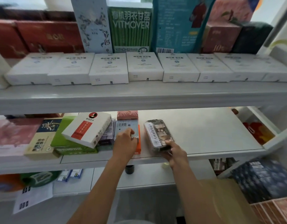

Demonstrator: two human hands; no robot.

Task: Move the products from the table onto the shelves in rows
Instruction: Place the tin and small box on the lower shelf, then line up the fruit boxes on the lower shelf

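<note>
— Nearest me, what are both forearms reaching toward?
— Toward the middle shelf (204, 135). My right hand (175, 153) pinches the near end of a clear-wrapped dark packet (158, 134) lying flat on that shelf.
— And the left?
— My left hand (125, 143) has fingers curled on a blue-grey box (125, 126), just left of the packet.
— Beyond the grip?
— A row of white boxes (143, 67) sits on the upper shelf (139, 96), with tall cartons behind.

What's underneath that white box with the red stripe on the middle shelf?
The white box with the red stripe lies tilted on a green box, its right end over purple packets. Whatever else lies under it is covered.
</note>
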